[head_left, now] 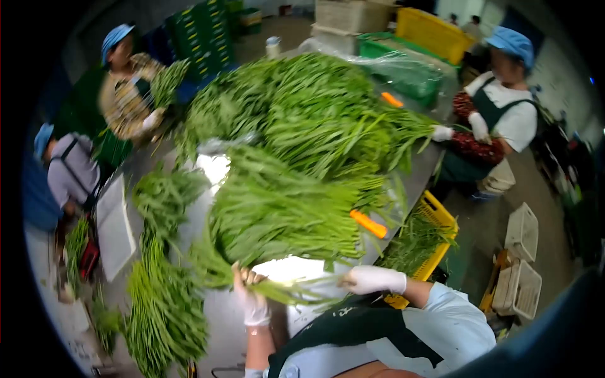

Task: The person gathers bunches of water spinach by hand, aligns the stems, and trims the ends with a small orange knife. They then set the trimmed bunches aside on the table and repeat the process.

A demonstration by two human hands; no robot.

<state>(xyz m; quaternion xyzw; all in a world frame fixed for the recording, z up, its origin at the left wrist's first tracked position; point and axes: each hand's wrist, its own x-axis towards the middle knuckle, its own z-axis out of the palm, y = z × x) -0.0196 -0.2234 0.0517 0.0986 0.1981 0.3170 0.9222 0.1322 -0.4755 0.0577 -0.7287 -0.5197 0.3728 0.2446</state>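
My left hand [250, 296], in a white glove with bare fingertips, is closed round a small bunch of leafy greens [277, 291], its stems pointing right. To the right of those stems is my right hand [378, 279], also gloved, fingers drawn together at the stem ends; what they pinch is blurred. Just beyond both hands lies a large heap of long-stemmed greens [283, 208], cut ends facing right. An orange object like a handle [368, 223] rests by those ends. More greens [167, 309] lie in a bundle to the left.
A bigger pile of greens [315, 113] covers the far table. One co-worker [498, 101] stands at right, touching stems; another [129, 94] holds a bunch at far left; a third [69, 164] bends at the left edge. A yellow crate [450, 217] with greens stands beside the table's right edge.
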